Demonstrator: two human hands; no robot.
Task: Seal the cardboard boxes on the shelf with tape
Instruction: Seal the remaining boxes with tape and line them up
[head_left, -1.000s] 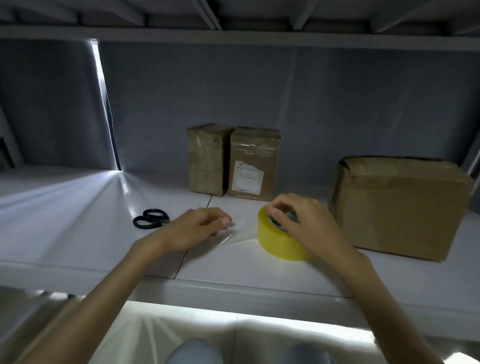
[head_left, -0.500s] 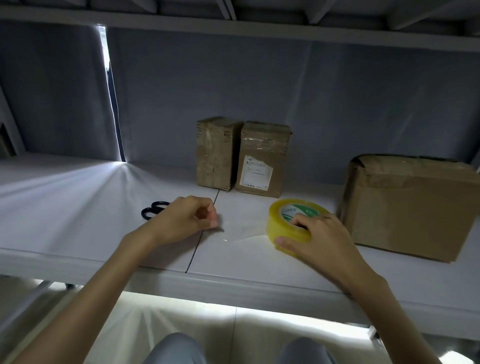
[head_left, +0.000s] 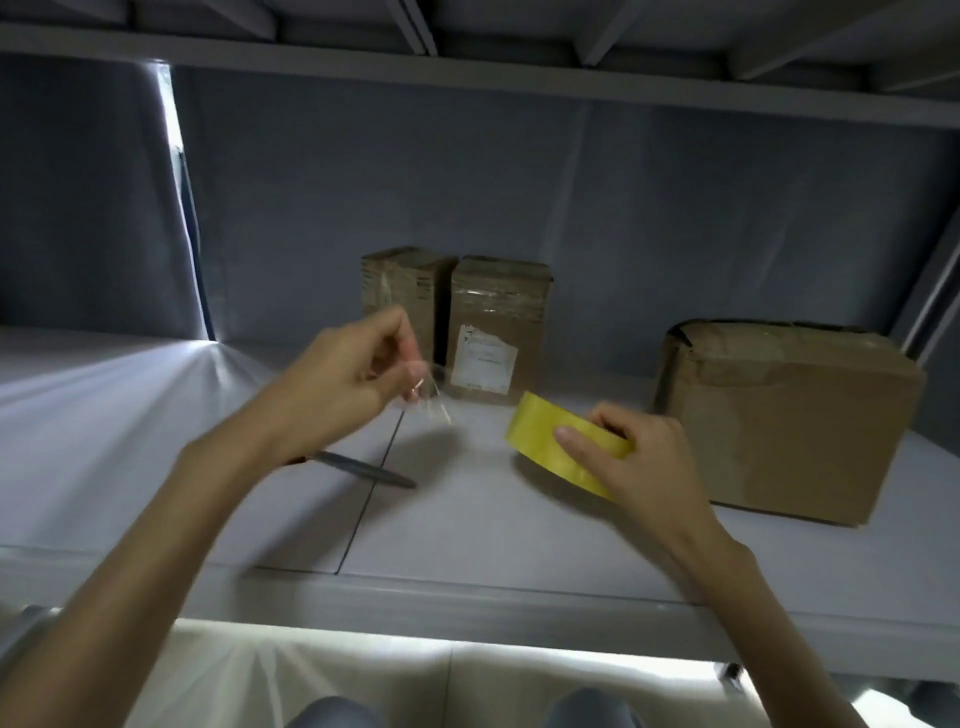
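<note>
Two hands are working one strip of clear tape above the shelf. The left hand is pinching the free end of the clear tape between thumb and fingertips, lifted off the surface, seemingly so the sticky side cannot catch. The right hand is gripping the yellow tape roll, tilted and raised, fingers curled over its rim so it can pay out. Three cardboard boxes are waiting: two small boxes standing together against the back wall, and a large box sitting toward the right end. The scissors are lying near the shelf's middle seam, within reach for cutting.
</note>
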